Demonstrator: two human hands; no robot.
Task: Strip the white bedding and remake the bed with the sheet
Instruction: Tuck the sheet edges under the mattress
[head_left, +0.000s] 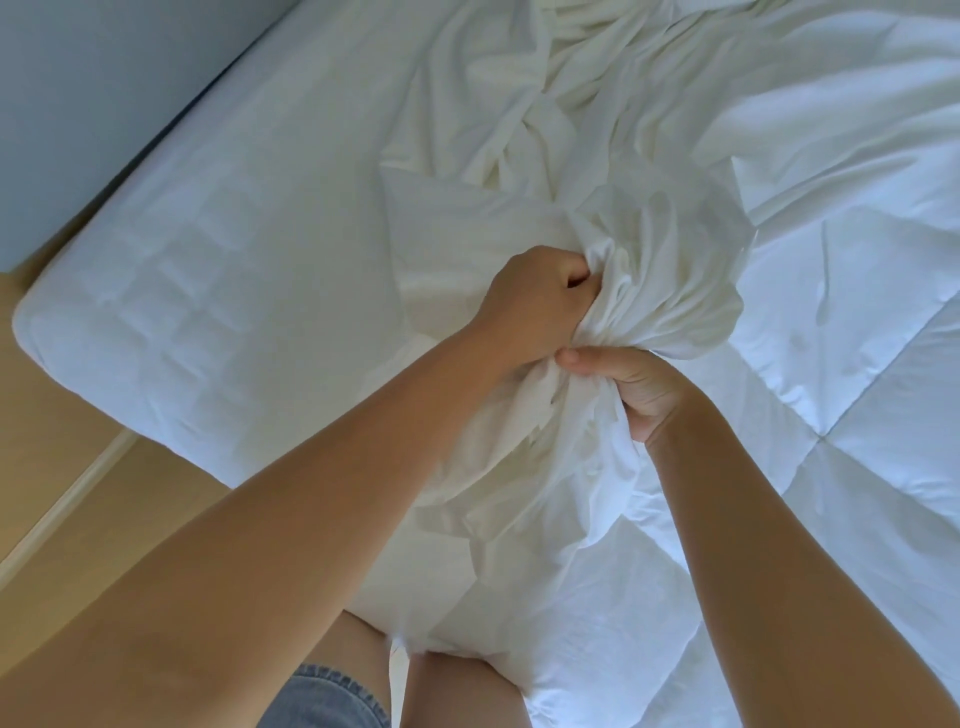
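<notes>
Mattress (208, 270), white quilted cover, bare on its left side. Quilted white duvet (857, 374) lies over its right side. Cream sheet (519, 130) rumpled mid-bed, near end bunched and lifted. Left hand (535, 306) clenched round the bunch; right hand (634, 389) grips it just below, hands touching.

Bright soft daylight, mild shadows, wide-angle edge distortion

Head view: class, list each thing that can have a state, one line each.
Sheet: bunched up, held by both hands.
Left hand: grips the sheet.
Right hand: grips the sheet.
Mattress: left part bare of the sheet.
Duvet: rumpled, on the right side.
</notes>
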